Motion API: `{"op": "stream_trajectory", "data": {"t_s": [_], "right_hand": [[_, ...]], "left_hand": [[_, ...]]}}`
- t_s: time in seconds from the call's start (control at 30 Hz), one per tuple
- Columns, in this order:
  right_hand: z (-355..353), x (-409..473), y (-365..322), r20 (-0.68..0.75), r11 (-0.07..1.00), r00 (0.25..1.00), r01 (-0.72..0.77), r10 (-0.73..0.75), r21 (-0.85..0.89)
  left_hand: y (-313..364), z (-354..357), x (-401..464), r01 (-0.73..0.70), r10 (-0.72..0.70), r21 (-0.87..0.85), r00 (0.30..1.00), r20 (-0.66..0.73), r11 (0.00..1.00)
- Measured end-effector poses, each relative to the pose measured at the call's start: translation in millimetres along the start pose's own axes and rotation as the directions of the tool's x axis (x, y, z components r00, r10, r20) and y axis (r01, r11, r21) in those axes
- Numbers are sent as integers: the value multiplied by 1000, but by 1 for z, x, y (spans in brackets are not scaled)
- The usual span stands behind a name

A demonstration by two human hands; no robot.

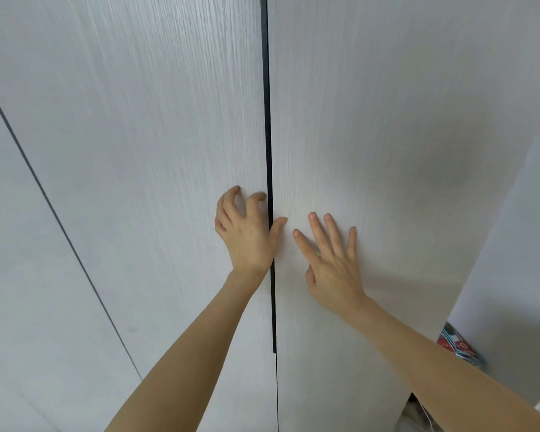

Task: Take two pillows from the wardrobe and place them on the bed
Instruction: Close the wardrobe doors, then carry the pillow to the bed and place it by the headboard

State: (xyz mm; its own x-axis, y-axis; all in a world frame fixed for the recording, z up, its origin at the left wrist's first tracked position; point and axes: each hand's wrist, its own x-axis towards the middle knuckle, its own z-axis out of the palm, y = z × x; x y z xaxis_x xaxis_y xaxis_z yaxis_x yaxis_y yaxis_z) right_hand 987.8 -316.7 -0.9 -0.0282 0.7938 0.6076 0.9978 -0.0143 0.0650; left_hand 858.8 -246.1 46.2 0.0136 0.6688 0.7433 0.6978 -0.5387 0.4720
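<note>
Two hands on wardrobe doors (169,151); left hand (247,232) clawed at seam; right hand (331,260) flat, fingers spread.

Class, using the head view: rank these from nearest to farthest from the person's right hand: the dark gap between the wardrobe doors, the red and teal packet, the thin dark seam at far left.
1. Dark gap between the doors, just left of the right hand.
2. Red and teal packet, lower right.
3. Thin dark seam, far left.

Soft even light — edges maybe warped
</note>
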Motion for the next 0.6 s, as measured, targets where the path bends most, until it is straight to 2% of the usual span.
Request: {"op": "stream_trajectory", "data": {"t_s": [0.17,0.27,0.37,0.47,0.5,0.6], "right_hand": [[7,6,0,5,999,999,-32,32,19],[13,3,-9,-76,987,997,-23,35,158],[24,-10,-28,-140,915,990,77,-22,397],[40,-29,-63,-68,781,980,192,-189,595],[46,-38,-74,-40,727,967,215,-251,652],[63,-68,-113,40,539,878,256,-476,803]], "left_hand": [[-15,0,-9,-70,67,63,996,57,996],[-31,-9,-27,-33,32,6,991,128,999],[-55,-25,-64,166,-159,-45,979,131,985],[-79,-47,-116,397,-398,26,916,44,917],[-85,-55,-134,473,-474,53,881,0,879],[-94,-92,-195,697,-675,82,712,-192,712]]}}
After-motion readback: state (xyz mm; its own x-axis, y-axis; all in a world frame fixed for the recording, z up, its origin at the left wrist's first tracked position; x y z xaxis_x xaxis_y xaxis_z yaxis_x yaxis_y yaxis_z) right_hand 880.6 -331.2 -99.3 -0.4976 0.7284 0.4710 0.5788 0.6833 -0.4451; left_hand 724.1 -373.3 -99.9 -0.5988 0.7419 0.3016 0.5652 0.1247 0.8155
